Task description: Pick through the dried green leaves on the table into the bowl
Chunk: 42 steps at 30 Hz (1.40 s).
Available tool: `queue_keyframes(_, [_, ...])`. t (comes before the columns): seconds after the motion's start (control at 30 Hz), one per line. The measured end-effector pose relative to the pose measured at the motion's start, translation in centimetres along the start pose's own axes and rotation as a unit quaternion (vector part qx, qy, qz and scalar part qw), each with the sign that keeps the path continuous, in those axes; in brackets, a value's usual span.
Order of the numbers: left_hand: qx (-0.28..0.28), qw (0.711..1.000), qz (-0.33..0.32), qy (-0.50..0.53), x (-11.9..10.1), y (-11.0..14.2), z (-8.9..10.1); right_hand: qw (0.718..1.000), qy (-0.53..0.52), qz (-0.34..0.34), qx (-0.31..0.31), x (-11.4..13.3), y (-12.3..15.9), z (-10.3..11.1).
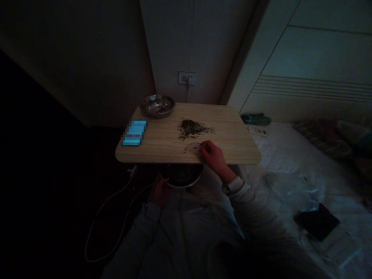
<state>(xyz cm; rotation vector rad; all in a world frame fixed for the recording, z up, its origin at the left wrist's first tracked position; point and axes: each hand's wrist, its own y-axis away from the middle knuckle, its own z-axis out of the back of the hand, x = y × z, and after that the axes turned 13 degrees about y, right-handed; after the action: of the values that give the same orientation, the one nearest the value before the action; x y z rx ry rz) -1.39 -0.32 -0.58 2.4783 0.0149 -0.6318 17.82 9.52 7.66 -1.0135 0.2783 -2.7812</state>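
My right hand (pixel 211 154) is closed on a thin, see-through rounded piece (pixel 193 147), perhaps plastic, held low at the near part of the wooden table (pixel 157 151). A few dark grains lie beside that piece. Farther back spreads a heap of small green beans (pixel 190 127), thinning out to the right. Below the table's front edge, my left hand (pixel 162 190) grips the rim of a dark bowl (pixel 186 179) from its left side. What lies inside this bowl is too dark to make out.
At the table's back left stands a shiny metal bowl (pixel 157 105) with something small in it. A lit phone (pixel 135 132), blurred out, lies on the left. To the right is a bed with a remote control (pixel 258 132), green bottle (pixel 256 119) and plastic bag (pixel 293 188). A white cable (pixel 92 232) loops at left.
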Motion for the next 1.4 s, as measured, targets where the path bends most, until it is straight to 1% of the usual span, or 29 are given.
queue_keyframes(0.1, [-0.008,1.000,0.005,0.008,-0.1,0.2,-0.3,1.000,-0.004,0.011,-0.002,0.1,0.0,0.0])
queue_keyframes(0.23, [-0.011,1.000,0.001,0.004,-0.1,0.4,-0.6,1.000,0.004,0.007,0.004,0.2,-0.4,-0.2])
queue_keyframes(0.33, [0.000,1.000,-0.014,0.004,0.0,0.3,-0.4,1.000,0.011,0.007,0.021,0.4,-0.9,-0.4])
queue_keyframes(0.4, [0.007,1.000,-0.012,0.007,0.1,0.2,-0.2,0.999,0.017,0.009,0.029,0.4,-1.2,-0.4])
queue_keyframes(0.57, [-0.022,1.000,0.010,-0.002,0.0,0.1,0.0,0.998,0.013,0.027,0.048,0.1,-1.6,-0.5])
queue_keyframes(0.63, [-0.015,1.000,0.004,0.000,0.0,0.1,0.0,0.998,0.005,0.036,0.053,-0.1,-1.7,-0.4])
queue_keyframes(0.73, [-0.002,1.000,-0.003,0.005,0.1,0.0,0.0,0.998,-0.001,0.042,0.055,-0.2,-1.7,-0.4])
queue_keyframes(0.93, [0.005,1.000,-0.008,-0.003,0.2,-0.3,0.3,0.997,0.006,0.049,0.063,-0.1,-1.6,-0.1])
queue_keyframes(1.2, [-0.002,1.000,0.001,0.008,0.1,-0.3,0.2,0.996,0.003,0.069,0.061,-0.6,-1.1,0.2])
queue_keyframes(1.4, [-0.008,1.000,-0.008,0.011,0.2,-0.2,-0.1,0.994,-0.005,0.076,0.077,-0.4,-0.5,0.6])
